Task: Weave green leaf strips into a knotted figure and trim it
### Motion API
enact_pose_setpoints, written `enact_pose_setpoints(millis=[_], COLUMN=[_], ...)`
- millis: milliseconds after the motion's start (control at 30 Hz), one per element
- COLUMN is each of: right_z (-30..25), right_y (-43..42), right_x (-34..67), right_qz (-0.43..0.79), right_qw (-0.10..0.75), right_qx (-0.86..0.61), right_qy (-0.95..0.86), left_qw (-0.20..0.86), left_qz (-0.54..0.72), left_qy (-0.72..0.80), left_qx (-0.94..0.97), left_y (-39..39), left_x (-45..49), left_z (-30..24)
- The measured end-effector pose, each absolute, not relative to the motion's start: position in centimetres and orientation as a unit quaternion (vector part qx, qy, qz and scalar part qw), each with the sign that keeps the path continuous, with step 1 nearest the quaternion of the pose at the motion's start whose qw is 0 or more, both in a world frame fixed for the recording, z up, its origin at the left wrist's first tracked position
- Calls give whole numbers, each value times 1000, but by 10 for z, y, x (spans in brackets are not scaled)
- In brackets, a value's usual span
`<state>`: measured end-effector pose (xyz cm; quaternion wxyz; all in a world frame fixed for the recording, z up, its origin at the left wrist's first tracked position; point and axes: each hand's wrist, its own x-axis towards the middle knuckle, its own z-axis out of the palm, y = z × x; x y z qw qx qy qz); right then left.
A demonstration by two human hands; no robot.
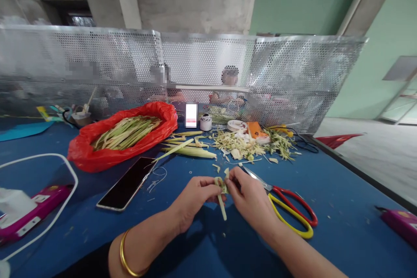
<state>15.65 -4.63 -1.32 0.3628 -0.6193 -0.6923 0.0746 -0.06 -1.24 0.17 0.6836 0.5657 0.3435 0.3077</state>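
Observation:
Between my two hands is a pale green leaf strip (222, 207), looped at the top with its tail hanging down. My left hand (205, 193) pinches the loop between thumb and fingers. My right hand (246, 191) is closed at the other side, its fingertips on a short upright end of the strip. Beside the right hand lie scissors (289, 208) with one red and one yellow handle, blades partly behind that hand. Small leaf scraps (216, 167) lie just beyond the fingers.
A red plastic bag (87, 156) holds many long leaf strips. Near it are a phone (128, 184), thin white thread (158, 178), corn-husk-like leaves (192, 152) and a trimmings heap (239, 143). Purple power strips (42, 208) sit at both sides. A perforated metal screen (202, 61) stands behind; people sit beyond it.

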Motion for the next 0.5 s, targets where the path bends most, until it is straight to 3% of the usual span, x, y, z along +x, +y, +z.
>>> enact_pose_setpoints(millis=[500], right_z=[-22], right_y=[-36], right_x=[154], right_qz=[377], right_qw=[482], right_qx=[-586], right_qy=[-531], left_qw=[670], left_qz=[360], left_qy=[400], left_qx=[512], left_y=[-6], left_x=[2], left_z=[-9])
